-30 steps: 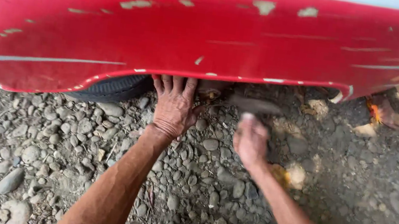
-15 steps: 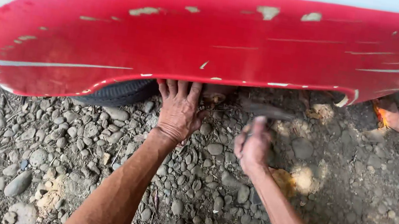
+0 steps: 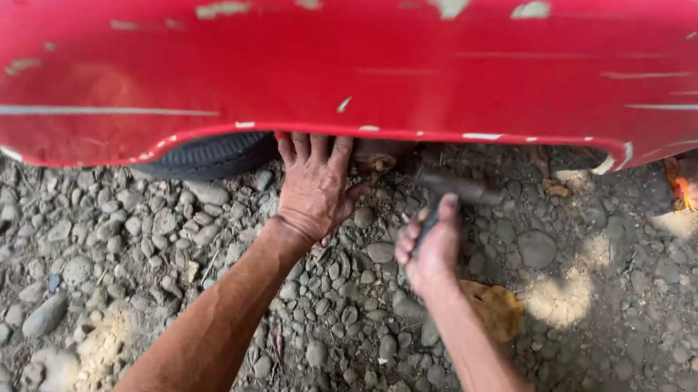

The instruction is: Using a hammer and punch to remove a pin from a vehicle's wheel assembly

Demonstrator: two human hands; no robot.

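Left hand (image 3: 314, 187): flat, fingers spread, palm down on grey river-stone gravel (image 3: 127, 283), fingertips tucked under lower lip of curved red-painted metal body panel with chipped patches (image 3: 366, 71); holding nothing, only braced.

Right hand (image 3: 431, 246): closed in a fist round shaft of dark metal T-shaped tool (image 3: 457, 191), crossbar showing above the knuckles, thumb laid along the shaft.

Tool axis: shaft running up and away from the wrist toward the panel's shadowed underside, crossbar lying left to right, just below the panel edge. Right hand the nearer (the only one on it); left hand just beside, to its left, apart from the tool.

Black rubber tyre (image 3: 214, 154): partly visible under the panel, left of the left hand.

Dry yellow-brown leaf (image 3: 492, 309): on gravel beside right forearm.

Change against half a second earlier: right fist closer to the panel, tool's crossbar sharper; left hand unmoved.
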